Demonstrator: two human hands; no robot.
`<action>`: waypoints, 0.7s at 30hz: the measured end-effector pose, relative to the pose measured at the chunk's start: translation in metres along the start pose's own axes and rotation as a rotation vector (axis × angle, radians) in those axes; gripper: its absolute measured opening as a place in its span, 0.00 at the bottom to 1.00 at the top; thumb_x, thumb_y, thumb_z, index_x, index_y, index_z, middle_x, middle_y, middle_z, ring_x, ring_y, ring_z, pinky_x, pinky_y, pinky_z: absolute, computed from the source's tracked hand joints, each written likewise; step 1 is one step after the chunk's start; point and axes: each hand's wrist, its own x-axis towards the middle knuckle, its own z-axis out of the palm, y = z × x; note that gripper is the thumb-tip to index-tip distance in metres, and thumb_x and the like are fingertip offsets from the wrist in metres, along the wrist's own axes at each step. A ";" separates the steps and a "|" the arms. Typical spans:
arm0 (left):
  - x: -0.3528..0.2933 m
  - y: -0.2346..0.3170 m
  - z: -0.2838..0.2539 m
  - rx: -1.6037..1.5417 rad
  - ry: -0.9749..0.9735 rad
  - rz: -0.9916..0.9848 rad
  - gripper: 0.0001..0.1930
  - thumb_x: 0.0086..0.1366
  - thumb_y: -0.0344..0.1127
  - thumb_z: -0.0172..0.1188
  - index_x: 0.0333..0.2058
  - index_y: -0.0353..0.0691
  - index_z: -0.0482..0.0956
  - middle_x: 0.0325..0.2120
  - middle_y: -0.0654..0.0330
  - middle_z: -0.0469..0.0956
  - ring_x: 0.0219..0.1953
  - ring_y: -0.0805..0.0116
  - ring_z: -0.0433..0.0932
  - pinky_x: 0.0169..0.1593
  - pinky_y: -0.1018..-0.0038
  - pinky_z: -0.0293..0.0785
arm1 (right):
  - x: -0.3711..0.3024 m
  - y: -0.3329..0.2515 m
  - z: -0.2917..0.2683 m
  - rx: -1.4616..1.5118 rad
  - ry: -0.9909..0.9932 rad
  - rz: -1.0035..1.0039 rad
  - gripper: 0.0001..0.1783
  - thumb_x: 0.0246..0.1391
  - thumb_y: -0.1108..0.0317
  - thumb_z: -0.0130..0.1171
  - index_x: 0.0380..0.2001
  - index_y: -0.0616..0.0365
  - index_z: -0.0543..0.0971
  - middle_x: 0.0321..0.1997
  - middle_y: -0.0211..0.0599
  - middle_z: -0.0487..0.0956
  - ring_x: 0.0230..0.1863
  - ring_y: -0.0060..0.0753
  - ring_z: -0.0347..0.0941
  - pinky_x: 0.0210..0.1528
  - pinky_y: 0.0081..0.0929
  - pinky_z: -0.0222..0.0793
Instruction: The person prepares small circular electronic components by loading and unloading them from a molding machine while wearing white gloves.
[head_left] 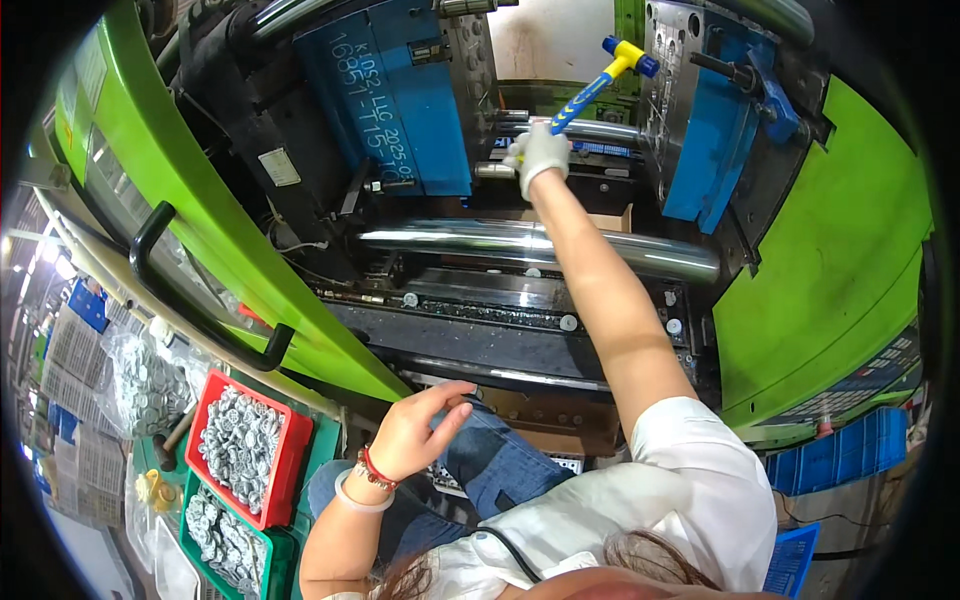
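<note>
My right hand (543, 158), in a white glove, is closed round the handle of a mallet (590, 98) and reaches far into the machine. The mallet has a yellow and blue handle and a yellow head with dark blue faces, tilted up to the right. It is in the gap between a blue mould half (395, 110) on the left and another blue mould half (712, 150) on the right. My left hand (415, 430), bare with a bracelet and a bangle, is above my lap. Its fingers are stretched out, thumb apart, holding nothing.
A thick steel tie bar (540, 245) crosses below my right forearm. The green machine door (200, 200) with a black handle (205, 295) stands left. A red bin (297, 450) and a green bin (283, 550) hold small metal parts. Blue crates (845, 455) are at right.
</note>
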 end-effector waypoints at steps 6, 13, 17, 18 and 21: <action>0.003 -0.011 0.004 -0.011 0.062 -0.007 0.12 0.60 0.26 0.58 0.44 0.34 0.74 0.27 0.58 0.78 0.30 0.70 0.78 0.36 0.77 0.73 | -0.036 0.019 0.001 -0.252 -0.351 0.363 0.06 0.53 0.67 0.52 0.28 0.53 0.67 0.15 0.27 0.62 0.12 0.24 0.59 0.10 0.22 0.51; 0.002 0.002 0.008 0.014 -0.022 0.066 0.13 0.59 0.29 0.59 0.44 0.36 0.75 0.27 0.55 0.78 0.29 0.65 0.78 0.34 0.76 0.73 | -0.007 0.010 -0.009 -0.086 0.034 0.011 0.11 0.53 0.64 0.49 0.24 0.59 0.68 0.12 0.35 0.68 0.10 0.32 0.68 0.08 0.31 0.65; 0.002 -0.005 0.004 0.012 -0.009 -0.002 0.13 0.59 0.29 0.59 0.44 0.36 0.75 0.27 0.55 0.78 0.29 0.65 0.78 0.35 0.75 0.73 | -0.040 0.035 0.008 -0.291 -0.247 0.338 0.05 0.52 0.68 0.50 0.26 0.55 0.67 0.14 0.31 0.65 0.09 0.27 0.61 0.07 0.26 0.55; 0.002 -0.006 0.003 0.012 -0.006 -0.007 0.13 0.59 0.29 0.59 0.44 0.36 0.75 0.27 0.56 0.78 0.29 0.65 0.78 0.35 0.75 0.73 | -0.040 0.034 0.005 -0.247 -0.256 0.334 0.05 0.52 0.69 0.51 0.27 0.54 0.67 0.15 0.28 0.63 0.10 0.25 0.59 0.09 0.23 0.51; 0.000 -0.003 0.004 0.021 -0.006 0.022 0.13 0.59 0.29 0.59 0.44 0.36 0.75 0.26 0.56 0.78 0.29 0.66 0.78 0.35 0.75 0.73 | -0.027 0.014 -0.014 -0.239 -0.133 0.151 0.03 0.54 0.69 0.48 0.30 0.55 0.68 0.14 0.28 0.63 0.11 0.25 0.60 0.09 0.23 0.53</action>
